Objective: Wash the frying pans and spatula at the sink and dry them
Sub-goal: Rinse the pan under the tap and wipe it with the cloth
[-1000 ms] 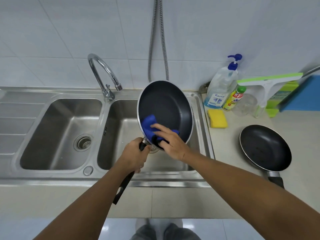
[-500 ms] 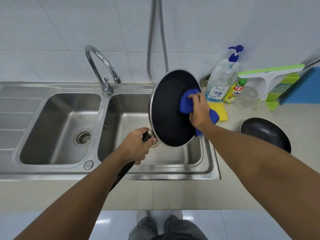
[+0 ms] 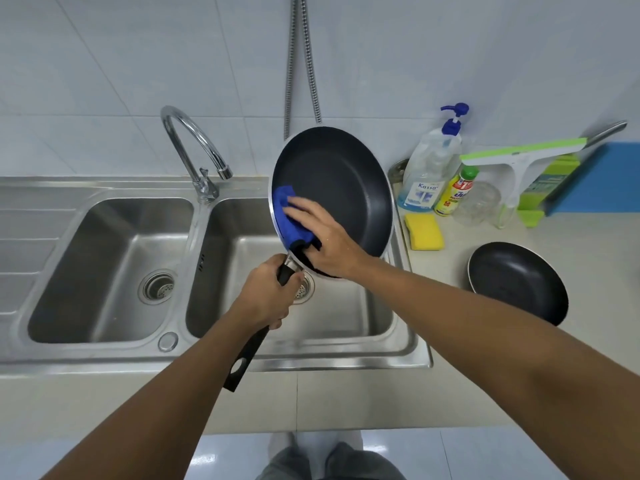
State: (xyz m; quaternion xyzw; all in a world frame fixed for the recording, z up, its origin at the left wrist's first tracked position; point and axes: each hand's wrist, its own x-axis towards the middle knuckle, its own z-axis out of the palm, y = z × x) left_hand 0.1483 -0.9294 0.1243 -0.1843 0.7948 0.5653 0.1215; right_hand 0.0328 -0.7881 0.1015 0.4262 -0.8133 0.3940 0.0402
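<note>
At the sink: my left hand [image 3: 268,294] has its fingers clamped round the black handle of a frying pan [image 3: 341,188], tilting it up over the right-hand basin [image 3: 349,317], while my right hand [image 3: 323,235] presses a blue cloth [image 3: 285,214] against the pan's inner wall at about 8 o'clock on its rim, fingers flattened together on the fabric.

I judge this to be the drying stage for this pan: no water runs from the tap [image 3: 194,147], and the dark coating shows no suds. A second frying pan [image 3: 517,280] sits on the table at 3 o'clock from the basin, well apart from my hands; whether it is already washed and dried I cannot tell. The spatula is nowhere in view, so that part of the job stays unaccounted for.

The double steel sink, with the left-hand basin [image 3: 104,271] holding nothing but its drain, is set into a pale table against a white tiled wall. At 1 o'clock stand a pump bottle of soap [image 3: 427,171], a small yellow bottle [image 3: 455,194] and a green-edged squeegee [image 3: 519,161], with a yellow sponge [image 3: 424,232] lying just beside the sink rim. A metal shower hose [image 3: 301,60] hangs down the wall at 12 o'clock.
</note>
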